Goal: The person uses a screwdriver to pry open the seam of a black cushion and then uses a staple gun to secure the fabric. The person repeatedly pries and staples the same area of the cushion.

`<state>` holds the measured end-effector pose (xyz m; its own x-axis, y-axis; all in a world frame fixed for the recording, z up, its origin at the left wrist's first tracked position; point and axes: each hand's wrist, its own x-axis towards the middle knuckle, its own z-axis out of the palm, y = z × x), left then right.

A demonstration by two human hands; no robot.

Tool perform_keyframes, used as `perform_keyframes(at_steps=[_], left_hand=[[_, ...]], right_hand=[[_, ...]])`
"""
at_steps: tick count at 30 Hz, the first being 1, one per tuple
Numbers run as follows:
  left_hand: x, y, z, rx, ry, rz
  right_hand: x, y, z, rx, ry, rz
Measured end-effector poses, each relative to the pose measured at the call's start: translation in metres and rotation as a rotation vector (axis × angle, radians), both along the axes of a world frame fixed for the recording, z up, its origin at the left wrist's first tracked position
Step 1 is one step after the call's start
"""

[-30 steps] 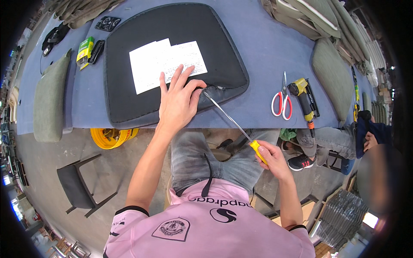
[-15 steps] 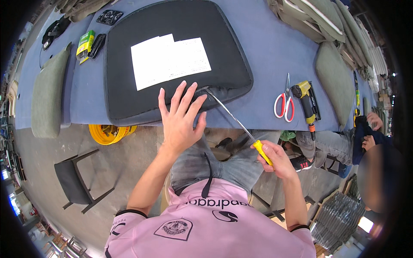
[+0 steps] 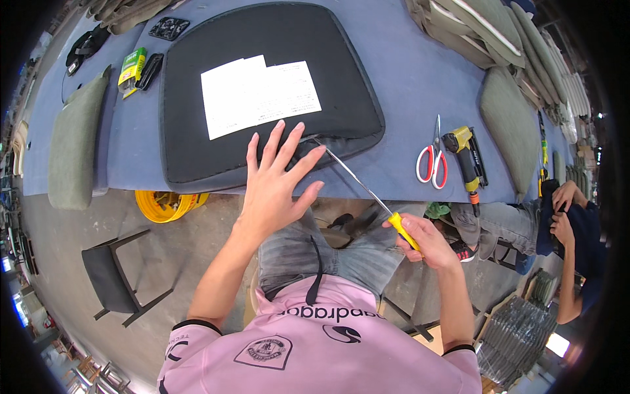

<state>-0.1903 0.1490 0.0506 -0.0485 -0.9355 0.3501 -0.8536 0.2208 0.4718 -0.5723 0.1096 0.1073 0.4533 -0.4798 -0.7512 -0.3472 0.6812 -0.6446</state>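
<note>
A black padded chair seat (image 3: 256, 33) lies underside up at the front of the blue-covered table, with white paper sheets (image 3: 262, 92) on it. My left hand (image 3: 272, 180) is spread, its fingertips resting on the seat's near edge. In my right hand (image 3: 426, 241) is a screwdriver (image 3: 401, 226) with a yellow handle, closed in my fingers. Its long metal shaft slants up and left. The tip meets the near rim of the seat, where the black cover is puckered; exactly how far it goes in cannot be seen.
Red-handled scissors (image 3: 431, 164) and a yellow-black staple gun (image 3: 467, 157) lie to the right. Grey-green cushions (image 3: 508, 125) sit beyond them, another cushion (image 3: 77, 144) at left. Below are a yellow bucket (image 3: 154, 209) and black chair (image 3: 115, 279). A co-worker's hands (image 3: 564, 210) show at right.
My left hand has shifted slightly right, its index finger and thumb reaching farther across. The screwdriver's handle has moved a little right. The co-worker's hands have come closer together.
</note>
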Motion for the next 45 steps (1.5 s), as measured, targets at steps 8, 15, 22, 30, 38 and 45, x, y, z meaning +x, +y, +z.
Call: perform_keyframes(at_steps=[8,15,22,30,38,45], left_hand=[[0.001,-0.018,0.000,0.100,-0.206,0.017],[0.004,-0.017,-0.004,0.058,-0.176,0.003],[0.000,-0.018,0.003,0.049,-0.073,0.058],[0.008,-0.025,0.008,0.068,0.189,0.103],[-0.009,-0.052,0.005,-0.149,-0.029,0.139],[-0.018,-0.050,0.003,-0.150,-0.076,0.215]], right_hand=[[0.001,-0.028,0.022,-0.036,0.211,0.201],[0.016,0.000,0.004,-1.251,0.561,0.272],[0.050,0.058,-0.132,-1.438,0.755,0.034],[-0.005,0.075,-0.110,-0.684,0.141,0.077],[-0.122,0.034,-0.031,-0.761,0.789,0.260],[-0.076,0.046,0.019,-0.313,0.124,0.032]])
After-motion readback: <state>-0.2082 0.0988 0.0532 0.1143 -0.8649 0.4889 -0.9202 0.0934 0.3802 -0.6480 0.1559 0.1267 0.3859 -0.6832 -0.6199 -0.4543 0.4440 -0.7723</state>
